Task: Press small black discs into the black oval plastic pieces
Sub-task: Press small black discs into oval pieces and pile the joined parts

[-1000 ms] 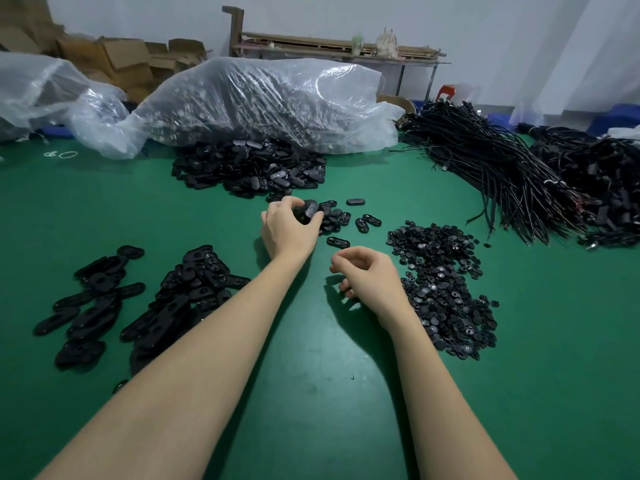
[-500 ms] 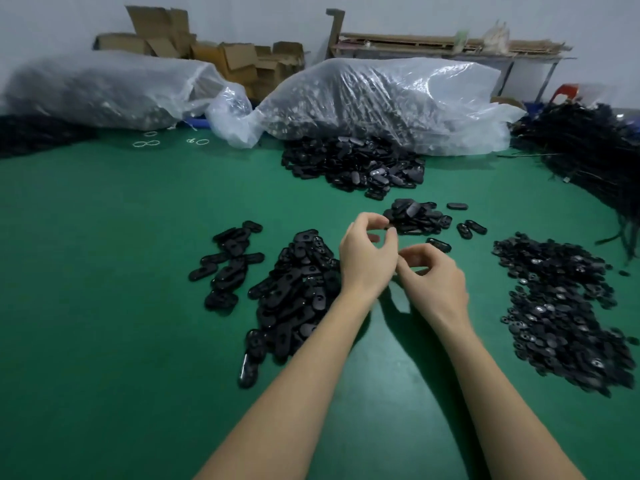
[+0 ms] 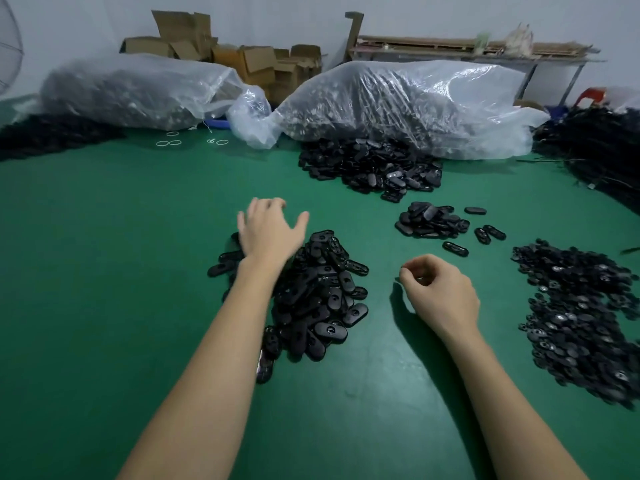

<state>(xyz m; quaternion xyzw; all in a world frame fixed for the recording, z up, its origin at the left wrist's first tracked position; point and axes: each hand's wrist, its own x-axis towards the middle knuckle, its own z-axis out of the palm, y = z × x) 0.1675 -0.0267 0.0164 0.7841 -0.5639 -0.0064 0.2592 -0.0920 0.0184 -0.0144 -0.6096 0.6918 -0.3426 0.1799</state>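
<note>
Swinging away from the right hand (image 3: 440, 296), the left hand (image 3: 268, 230) now spreads open beyond the finished pile (image 3: 318, 292); one piece seems done. Right hand curls, contents hidden.

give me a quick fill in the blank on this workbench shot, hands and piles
1. The left hand hovers with fingers spread over the pile of oval pieces, holding ____.
2. The right hand is curled above the ____ table.
3. The pile of small discs lies on the person's ____ side.
4. Two clear ____ bags of parts lie at the back.

Missing words: nothing; green; right; plastic
</note>
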